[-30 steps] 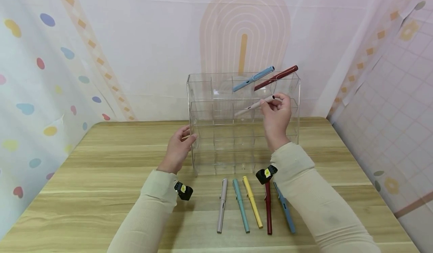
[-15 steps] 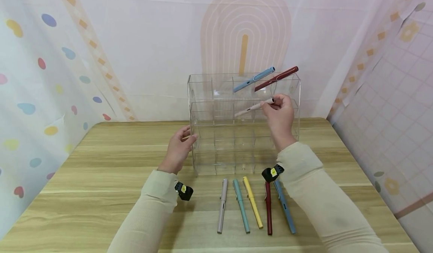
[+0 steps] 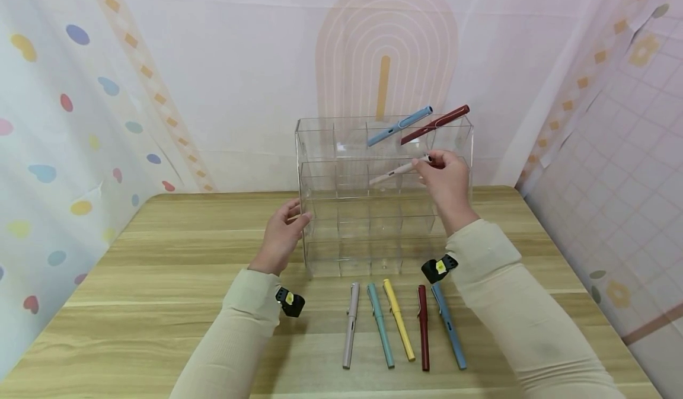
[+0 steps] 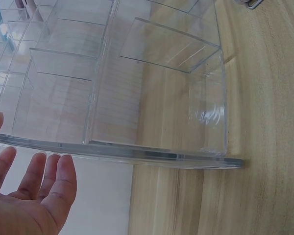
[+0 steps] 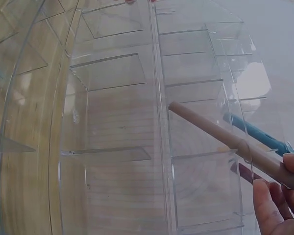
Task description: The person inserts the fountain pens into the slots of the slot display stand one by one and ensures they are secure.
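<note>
A clear pen rack (image 3: 352, 197) with tiers of compartments stands on the table. My right hand (image 3: 448, 179) pinches the upper end of a pale pinkish-beige pen (image 3: 397, 172), its lower end slanting into a second-tier compartment; the right wrist view also shows this beige pen (image 5: 210, 129) between thumb and fingers. At the rack's left side my left hand (image 3: 283, 233) grips the side panel, thumb at the front edge. In the left wrist view its fingers (image 4: 59, 196) lie outside the panel. A light blue pen (image 3: 400, 126) and a dark red pen (image 3: 434, 124) lean in the top tier.
In front of the rack several pens lie on the wooden table (image 3: 187, 268): a grey pen (image 3: 350, 325), a teal pen (image 3: 380, 325), a yellow pen (image 3: 398, 319), a dark red pen (image 3: 424, 328) and a blue pen (image 3: 449, 326). Patterned curtains (image 3: 240, 91) hang behind.
The beige pen's upper end has dropped slightly while its lower end stays in the second tier. My right wrist and forearm have swung to the right. The left hand has stayed put.
</note>
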The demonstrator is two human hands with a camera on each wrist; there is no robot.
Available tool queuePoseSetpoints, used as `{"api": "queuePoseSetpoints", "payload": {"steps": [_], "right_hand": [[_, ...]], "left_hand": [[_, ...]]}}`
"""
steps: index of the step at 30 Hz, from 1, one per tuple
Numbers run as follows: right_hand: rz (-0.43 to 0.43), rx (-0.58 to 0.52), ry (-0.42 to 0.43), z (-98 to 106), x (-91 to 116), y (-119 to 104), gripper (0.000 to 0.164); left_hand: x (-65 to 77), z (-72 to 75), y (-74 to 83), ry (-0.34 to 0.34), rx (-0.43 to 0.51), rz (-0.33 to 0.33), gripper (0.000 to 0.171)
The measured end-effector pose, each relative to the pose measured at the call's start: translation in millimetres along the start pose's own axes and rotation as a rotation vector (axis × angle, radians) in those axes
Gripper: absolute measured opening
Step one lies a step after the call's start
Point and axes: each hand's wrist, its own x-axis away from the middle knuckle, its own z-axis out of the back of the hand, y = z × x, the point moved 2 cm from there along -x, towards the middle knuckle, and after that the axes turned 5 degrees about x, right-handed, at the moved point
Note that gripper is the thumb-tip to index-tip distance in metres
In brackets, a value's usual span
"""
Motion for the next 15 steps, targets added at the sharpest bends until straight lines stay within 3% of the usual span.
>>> {"api": "queuePoseSetpoints", "payload": {"steps": [15], "right_hand": [[0.031,0.034,-0.051,2.9,-0.8,-2.9,0.037]], "left_hand": [[-2.0,-0.7,-0.5,0.004,-0.002,0.007,0.048]]}}
